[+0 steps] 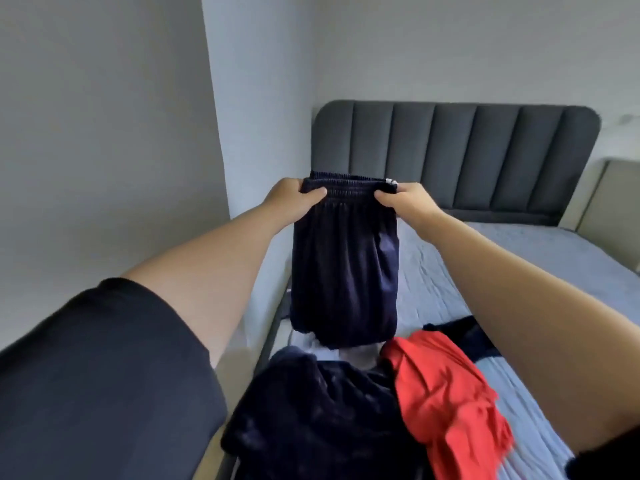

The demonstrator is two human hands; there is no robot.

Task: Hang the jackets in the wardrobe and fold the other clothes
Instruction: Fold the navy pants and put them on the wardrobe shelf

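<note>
A pair of dark navy shorts [344,271] hangs in the air above the bed, held up by its elastic waistband. My left hand [292,199] pinches the waistband's left end and my right hand [407,200] pinches its right end, both arms stretched forward. Below the shorts lies a pile of clothes: a dark navy garment [311,417] at the near edge, a red garment [446,393] to its right, and a black piece [464,332] behind the red one.
The bed [540,271] has a light blue-grey sheet and a dark grey padded headboard [457,157] against the far wall. A white wall [104,133] runs close along the bed's left side. A beige upholstered piece [613,209] stands at the right.
</note>
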